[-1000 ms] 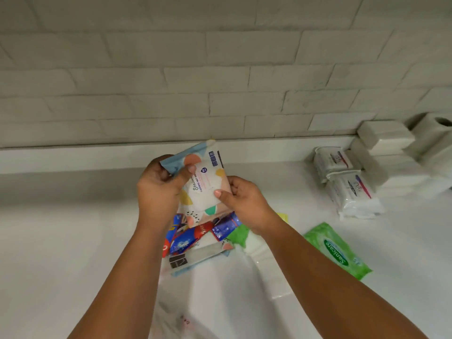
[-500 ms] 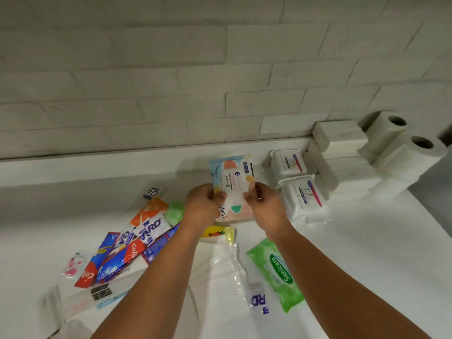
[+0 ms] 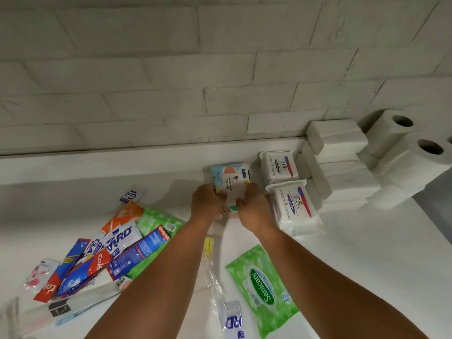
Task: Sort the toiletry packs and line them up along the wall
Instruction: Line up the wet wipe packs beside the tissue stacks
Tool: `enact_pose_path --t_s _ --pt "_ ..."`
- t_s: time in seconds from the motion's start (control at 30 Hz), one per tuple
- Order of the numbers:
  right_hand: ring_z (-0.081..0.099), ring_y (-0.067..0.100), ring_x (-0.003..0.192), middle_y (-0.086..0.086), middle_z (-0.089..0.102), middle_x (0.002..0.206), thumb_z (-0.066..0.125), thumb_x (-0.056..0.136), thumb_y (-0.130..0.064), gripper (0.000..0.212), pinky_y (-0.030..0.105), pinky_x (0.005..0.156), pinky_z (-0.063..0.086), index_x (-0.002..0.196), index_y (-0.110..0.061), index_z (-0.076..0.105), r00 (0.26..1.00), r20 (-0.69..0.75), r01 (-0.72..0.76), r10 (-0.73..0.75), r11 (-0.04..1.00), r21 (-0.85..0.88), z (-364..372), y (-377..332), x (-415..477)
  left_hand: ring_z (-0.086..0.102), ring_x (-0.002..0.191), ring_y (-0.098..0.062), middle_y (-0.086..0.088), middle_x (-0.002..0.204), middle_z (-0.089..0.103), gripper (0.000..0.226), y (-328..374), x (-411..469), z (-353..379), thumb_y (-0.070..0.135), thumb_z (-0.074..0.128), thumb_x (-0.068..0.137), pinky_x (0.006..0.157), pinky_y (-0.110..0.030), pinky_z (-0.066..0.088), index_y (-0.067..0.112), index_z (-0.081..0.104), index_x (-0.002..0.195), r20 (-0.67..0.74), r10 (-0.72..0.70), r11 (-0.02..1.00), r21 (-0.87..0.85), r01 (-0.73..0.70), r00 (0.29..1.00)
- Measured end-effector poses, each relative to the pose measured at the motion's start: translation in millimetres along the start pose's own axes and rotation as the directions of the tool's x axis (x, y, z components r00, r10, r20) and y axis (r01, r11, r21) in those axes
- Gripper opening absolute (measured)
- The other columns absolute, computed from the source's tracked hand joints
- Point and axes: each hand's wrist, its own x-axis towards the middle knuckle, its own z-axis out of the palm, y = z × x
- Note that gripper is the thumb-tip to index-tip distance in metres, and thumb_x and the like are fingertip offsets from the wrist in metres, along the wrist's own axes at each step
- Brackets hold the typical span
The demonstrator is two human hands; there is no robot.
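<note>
Both our hands, left (image 3: 208,201) and right (image 3: 254,206), pinch the pastel wipes pack (image 3: 231,178) by its near edge, set beside the Dove packs (image 3: 278,165) at the wall (image 3: 171,94), presumably grouping wipes together.

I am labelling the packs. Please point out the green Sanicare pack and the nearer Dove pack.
green Sanicare pack (image 3: 263,288), head view, on its oval label.
nearer Dove pack (image 3: 294,204), head view, on its printed front.
</note>
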Motion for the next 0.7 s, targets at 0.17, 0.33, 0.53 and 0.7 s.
enact_pose_path --t_s 0.17,0.33,0.53,0.7 --pt "0.063 0.030 0.097 0.010 0.062 0.112 0.042 0.070 -0.030 0.039 0.045 0.083 0.055 0.108 -0.019 0.041 0.999 0.042 -0.031 0.031 0.999 -0.011 10 15 19 0.068 0.090 -0.030 -0.009 0.097 0.074 0.020 3 2 7 0.025 0.067 0.088 0.067 -0.027 0.043 0.009 0.074 0.098 -0.064 -0.003 0.999 0.050 0.006 0.998" --pt "0.054 0.034 0.118 0.016 0.051 0.131 0.046 0.076 -0.026 0.057 0.048 0.097 0.049 0.127 -0.004 0.037 0.998 0.067 0.003 0.000 0.999 -0.043 11 13 23 0.067 0.095 -0.030 -0.010 0.102 0.073 0.025 3 9 10 0.029 0.067 0.088 0.070 -0.029 0.045 0.010 0.073 0.104 -0.080 -0.006 0.998 0.066 0.011 0.997" --pt "0.051 0.033 0.122 0.012 0.043 0.141 0.044 0.077 -0.030 0.060 0.052 0.096 0.048 0.132 -0.007 0.032 0.992 0.126 0.019 0.000 0.989 -0.144 8 11 29 0.067 0.091 -0.030 -0.010 0.101 0.072 0.031 3 12 11 0.036 0.067 0.089 0.066 -0.030 0.042 0.009 0.070 0.103 -0.078 -0.010 0.994 0.108 0.019 0.997" --pt "0.031 0.028 0.143 0.009 0.028 0.156 0.049 0.088 -0.022 0.062 0.047 0.112 0.034 0.146 -0.009 0.031 0.993 0.093 0.093 -0.075 0.972 -0.217 -4 -9 10 0.065 0.103 -0.033 -0.012 0.109 0.070 0.040 4 5 -1 0.039 0.065 0.090 0.078 -0.035 0.050 0.008 0.063 0.114 -0.075 0.055 0.980 0.196 -0.039 0.996"
